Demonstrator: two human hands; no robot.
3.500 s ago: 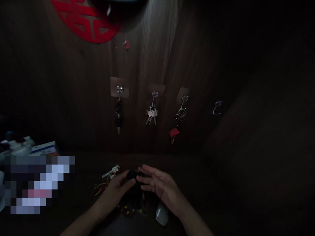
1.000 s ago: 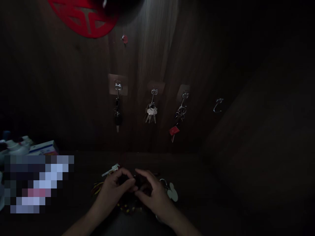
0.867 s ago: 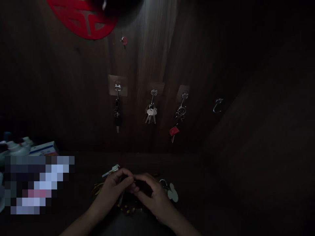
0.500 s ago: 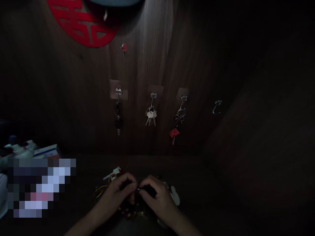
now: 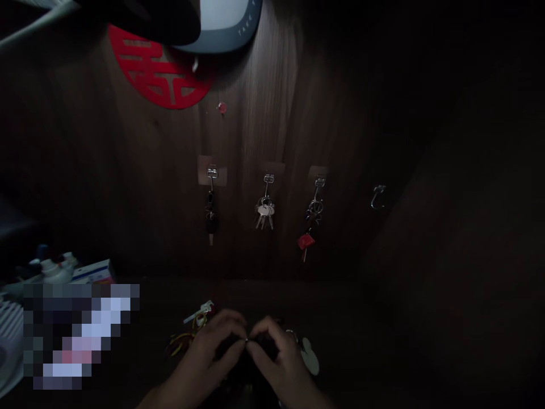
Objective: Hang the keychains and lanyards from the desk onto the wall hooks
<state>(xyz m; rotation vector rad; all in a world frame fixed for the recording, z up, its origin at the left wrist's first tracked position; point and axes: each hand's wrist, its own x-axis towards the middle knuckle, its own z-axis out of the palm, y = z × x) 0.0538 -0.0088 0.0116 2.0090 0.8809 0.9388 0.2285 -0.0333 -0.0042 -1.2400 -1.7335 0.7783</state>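
Low in the head view, my left hand [image 5: 217,352] and my right hand [image 5: 276,358] meet with thumbs and fingertips pinched together. Between the tips shows a tiny shiny metal bit [image 5: 247,339], too small and dark to name. Just beyond my left hand lies a silvery key [image 5: 198,312], with yellow and dark cords [image 5: 182,342] beside it. A pale rounded tag [image 5: 310,358] rests to the right of my right hand, near a metal ring. What lies beneath my hands is mostly hidden in shadow.
Keys hang from the left hook [image 5: 210,218], the middle hook [image 5: 265,211] and the third hook, which also bears a red tag [image 5: 305,241]. A bare hook [image 5: 377,197] is farther right. Bottles [image 5: 56,271] and a box [image 5: 94,272] stand left. A cap [image 5: 225,37] hangs above.
The view has tilted up slightly, so wall and hooks sit lower and more of the cap shows. My fingertips have drawn closer together around the small shiny bit.
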